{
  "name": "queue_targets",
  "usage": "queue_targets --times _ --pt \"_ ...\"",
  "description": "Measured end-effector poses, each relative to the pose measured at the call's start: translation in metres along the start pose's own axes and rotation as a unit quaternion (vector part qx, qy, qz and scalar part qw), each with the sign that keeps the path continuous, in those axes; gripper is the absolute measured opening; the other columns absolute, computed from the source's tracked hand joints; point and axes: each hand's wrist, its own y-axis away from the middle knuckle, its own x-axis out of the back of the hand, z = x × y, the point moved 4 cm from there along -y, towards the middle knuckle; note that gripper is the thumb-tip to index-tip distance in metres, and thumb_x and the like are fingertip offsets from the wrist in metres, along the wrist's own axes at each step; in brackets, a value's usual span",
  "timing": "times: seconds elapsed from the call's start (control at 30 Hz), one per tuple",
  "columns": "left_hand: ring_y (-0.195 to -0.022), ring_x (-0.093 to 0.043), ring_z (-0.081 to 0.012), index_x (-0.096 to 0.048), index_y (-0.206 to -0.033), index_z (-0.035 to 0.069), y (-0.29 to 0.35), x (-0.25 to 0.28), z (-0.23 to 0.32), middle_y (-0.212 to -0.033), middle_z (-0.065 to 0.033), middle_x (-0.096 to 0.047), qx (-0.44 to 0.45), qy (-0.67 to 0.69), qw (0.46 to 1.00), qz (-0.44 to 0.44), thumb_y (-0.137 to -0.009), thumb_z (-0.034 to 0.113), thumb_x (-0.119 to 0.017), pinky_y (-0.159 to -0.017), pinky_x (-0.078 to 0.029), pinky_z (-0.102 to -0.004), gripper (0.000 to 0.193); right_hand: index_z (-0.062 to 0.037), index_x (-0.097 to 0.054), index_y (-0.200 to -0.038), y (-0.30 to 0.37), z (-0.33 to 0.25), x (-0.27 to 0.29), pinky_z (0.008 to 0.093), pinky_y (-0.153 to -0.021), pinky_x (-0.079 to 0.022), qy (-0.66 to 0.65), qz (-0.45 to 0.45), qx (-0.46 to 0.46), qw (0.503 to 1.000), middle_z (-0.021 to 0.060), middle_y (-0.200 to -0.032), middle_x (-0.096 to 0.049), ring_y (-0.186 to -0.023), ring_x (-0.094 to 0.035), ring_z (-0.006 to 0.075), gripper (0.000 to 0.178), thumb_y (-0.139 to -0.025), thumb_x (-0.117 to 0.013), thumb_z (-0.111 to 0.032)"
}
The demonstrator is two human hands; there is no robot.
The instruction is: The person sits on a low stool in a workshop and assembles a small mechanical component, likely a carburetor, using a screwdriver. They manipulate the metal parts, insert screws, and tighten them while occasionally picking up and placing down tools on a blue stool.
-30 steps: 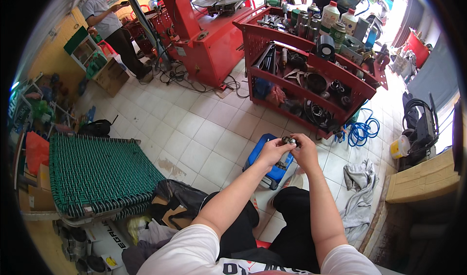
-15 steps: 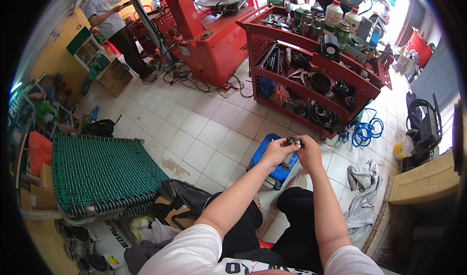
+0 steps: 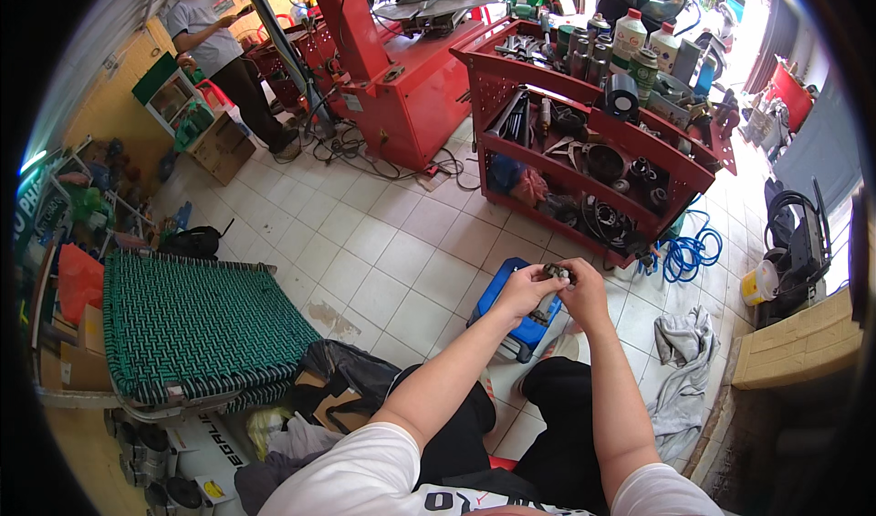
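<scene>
Between my two hands is a small dark metal part [image 3: 554,271], with a pale bit showing at its lower side; its exact kind is too small to make out. My left hand [image 3: 526,293] grips it from the left with thumb and fingers. From the other side, the fingers of my right hand [image 3: 584,288] close round it. Both hands are held above a blue box-like case [image 3: 495,290] on the tiled floor, and something metallic lies on that case, partly covered by my left hand.
A red tool cart [image 3: 584,160] loaded with tools and bottles stands ahead. A blue hose [image 3: 689,251] and a grey cloth [image 3: 684,347] lie at the right. Left is a green woven folding bed [image 3: 196,324]. Near a red machine [image 3: 401,105], a person [image 3: 214,51] stands far left.
The view has shifted slightly, so the surroundings sit a little lower and to the right. My hands keep hold of the small metal part in nearly the same pose.
</scene>
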Motion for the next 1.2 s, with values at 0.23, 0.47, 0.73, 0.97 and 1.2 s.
queue_targets --times 0.23,0.47,0.73,0.97,1.2 --pt "-0.089 -0.063 -0.0061 -0.070 -0.111 0.003 -0.0028 0.0050 -0.0037 -0.100 -0.0012 -0.070 0.018 -0.039 0.999 0.015 -0.090 0.020 -0.081 -0.077 -0.050 -0.0228 0.029 -0.0019 -0.069 -0.102 0.0001 -0.0004 0.0005 0.0392 -0.080 -0.056 0.001 -0.002 -0.009 1.000 0.0138 -0.101 -0.071 -0.095 -0.070 0.0351 0.031 -0.072 -0.076 -0.001" --pt "-0.083 -0.060 -0.0043 -0.071 -0.105 0.005 0.0002 0.0039 0.0021 -0.093 0.0018 -0.067 0.005 -0.038 0.999 0.023 -0.090 0.022 -0.082 -0.072 -0.048 -0.0227 0.026 -0.0016 -0.069 -0.106 -0.0014 -0.0029 0.0013 0.0376 -0.080 -0.057 -0.018 -0.004 -0.015 1.000 0.0142 -0.105 -0.071 -0.093 -0.071 0.0331 0.032 -0.075 -0.076 0.000" --pt "-0.082 -0.059 -0.0040 -0.071 -0.103 0.006 -0.0013 0.0041 0.0015 -0.092 0.0024 -0.067 -0.001 -0.045 0.999 0.023 -0.089 0.023 -0.083 -0.072 -0.047 -0.0226 0.025 -0.0011 -0.070 -0.105 -0.0018 -0.0032 0.0021 0.0371 -0.078 -0.058 -0.009 -0.011 -0.012 1.000 0.0135 -0.105 -0.071 -0.091 -0.071 0.0322 0.030 -0.076 -0.078 -0.001" --pt "-0.087 -0.062 -0.0054 -0.072 -0.105 0.005 0.0002 0.0007 0.0029 -0.096 0.0002 -0.070 0.001 -0.028 1.000 0.014 -0.089 0.022 -0.083 -0.076 -0.049 -0.0229 0.026 -0.0016 -0.070 -0.103 -0.0027 -0.0012 0.0033 0.0383 -0.080 -0.057 0.016 -0.008 0.007 1.000 0.0129 -0.105 -0.072 -0.094 -0.070 0.0334 0.030 -0.074 -0.078 -0.003" --pt "-0.090 -0.064 -0.0077 -0.073 -0.106 0.002 -0.0009 0.0035 0.0001 -0.099 -0.0022 -0.072 0.002 -0.053 0.998 0.015 -0.087 0.020 -0.084 -0.080 -0.050 -0.0250 0.028 -0.0017 -0.071 -0.102 -0.0037 -0.0032 0.0045 0.0393 -0.082 -0.058 0.028 -0.017 0.019 0.999 0.0130 -0.105 -0.072 -0.097 -0.070 0.0336 0.032 -0.071 -0.079 -0.004"
